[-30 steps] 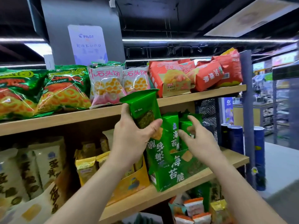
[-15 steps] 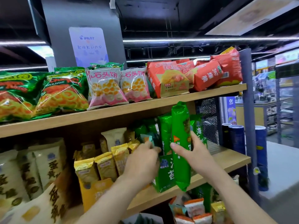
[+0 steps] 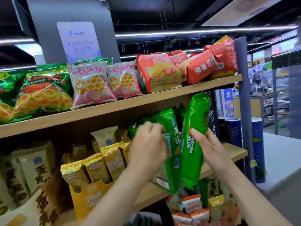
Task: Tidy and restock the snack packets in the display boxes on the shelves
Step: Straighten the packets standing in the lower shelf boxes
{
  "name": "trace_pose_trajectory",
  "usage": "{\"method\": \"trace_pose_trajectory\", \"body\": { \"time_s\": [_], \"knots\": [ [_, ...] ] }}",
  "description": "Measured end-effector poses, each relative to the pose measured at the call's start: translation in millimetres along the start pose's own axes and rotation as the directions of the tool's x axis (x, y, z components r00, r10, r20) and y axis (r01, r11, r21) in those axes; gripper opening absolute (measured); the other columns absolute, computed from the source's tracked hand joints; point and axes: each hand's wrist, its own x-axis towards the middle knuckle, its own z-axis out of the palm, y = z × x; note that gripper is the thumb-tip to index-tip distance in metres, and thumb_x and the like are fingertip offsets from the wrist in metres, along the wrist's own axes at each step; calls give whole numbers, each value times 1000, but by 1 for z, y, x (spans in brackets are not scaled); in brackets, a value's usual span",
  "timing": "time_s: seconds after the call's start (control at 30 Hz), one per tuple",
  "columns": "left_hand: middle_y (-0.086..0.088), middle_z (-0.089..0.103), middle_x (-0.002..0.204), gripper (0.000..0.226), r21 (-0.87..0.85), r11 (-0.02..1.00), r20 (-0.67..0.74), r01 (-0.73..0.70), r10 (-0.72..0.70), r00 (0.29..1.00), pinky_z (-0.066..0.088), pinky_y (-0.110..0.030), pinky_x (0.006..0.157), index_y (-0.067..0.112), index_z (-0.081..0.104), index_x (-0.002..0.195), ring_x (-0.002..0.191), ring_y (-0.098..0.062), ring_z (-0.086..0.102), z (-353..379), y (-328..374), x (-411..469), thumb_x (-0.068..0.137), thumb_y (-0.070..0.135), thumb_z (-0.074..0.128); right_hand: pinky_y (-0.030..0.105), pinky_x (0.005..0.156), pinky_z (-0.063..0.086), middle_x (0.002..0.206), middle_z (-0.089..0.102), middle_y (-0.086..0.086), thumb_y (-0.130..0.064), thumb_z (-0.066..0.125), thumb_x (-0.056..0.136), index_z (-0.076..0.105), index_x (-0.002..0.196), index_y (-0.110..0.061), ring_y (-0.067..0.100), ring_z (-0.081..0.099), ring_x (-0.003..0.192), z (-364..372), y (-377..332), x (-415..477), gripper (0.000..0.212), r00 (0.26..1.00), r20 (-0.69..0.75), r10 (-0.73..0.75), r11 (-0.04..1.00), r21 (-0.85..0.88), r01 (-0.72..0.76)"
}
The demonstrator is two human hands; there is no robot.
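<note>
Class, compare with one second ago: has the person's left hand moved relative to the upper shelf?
Yes: the left hand dropped from level with the upper shelf to the green packets below it.

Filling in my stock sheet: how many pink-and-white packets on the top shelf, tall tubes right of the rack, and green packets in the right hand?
Pink-and-white packets: 2
Tall tubes: 3
Green packet in right hand: 1
Total: 6

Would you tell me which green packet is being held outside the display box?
The tall green packet in the right hand; the others sit in the green box.
</note>
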Motion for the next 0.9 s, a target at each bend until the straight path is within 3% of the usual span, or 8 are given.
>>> {"method": "trace_pose_trajectory", "body": {
  "time_s": [0.07,0.17,0.27,0.4,0.5,0.6,0.8,0.9],
  "knots": [
    [3,48,120,56,10,990,165,139,-139,977,43,-26,90,25,42,135,108,-14,47,-12,-13,14,87,39,66,34,88,53,113,71,-7,-49,59,84,59,122,-30,11,68,104,-5,0,-4,42,1000,-17,-14,1000,25,14],
    [1,56,128,68,-31,970,520,239,-189,833,48,-36,96,24,40,142,115,-18,54,-15,-15,28,85,48,68,37,88,54,115,71,-3,-45,62,88,60,123,-28,15,68,106,-7,-3,-6,39,1000,16,-13,998,60,12],
    [4,64,116,60,-127,941,570,314,-190,799,49,-28,88,18,55,131,104,-13,59,-9,-14,41,79,40,78,13,70,52,102,74,-15,-39,58,84,60,117,-28,1,69,94,-6,-7,-8,35,996,84,13,999,50,-17],
    [7,66,89,35,-212,881,657,422,-191,729,51,-28,79,19,66,102,87,-12,63,3,-12,46,73,26,84,5,66,47,97,73,-23,-35,53,86,59,113,-32,-9,66,89,0,-7,-3,28,979,192,66,998,-31,-61],
    [5,68,85,27,-223,878,527,424,-257,810,54,-30,74,21,70,90,80,-12,64,12,-9,41,70,31,85,6,74,47,96,70,-31,-33,57,93,57,114,-34,-13,63,94,1,-4,3,21,984,168,59,997,-57,-50],
    [9,68,84,25,-224,893,303,390,-316,899,53,-30,71,26,73,90,81,-10,63,4,-7,34,72,40,83,30,98,47,118,68,-16,-53,61,83,56,128,-34,4,62,112,-5,-1,8,50,996,76,48,998,-42,-45],
    [9,67,92,26,-432,894,-146,119,-200,969,56,-36,77,23,71,97,85,-9,62,-52,-2,10,75,27,83,19,76,45,108,66,-15,-41,57,94,57,107,-35,-3,62,98,-8,6,14,16,994,-104,21,995,-94,-30],
    [4,69,97,28,-545,838,-310,-12,-188,932,58,-44,75,23,70,99,91,-17,67,-91,-8,-3,76,34,80,25,82,47,106,68,-13,-49,62,85,60,105,-32,1,63,97,-8,5,15,26,977,-210,-25,995,-95,5]
  ]
}}
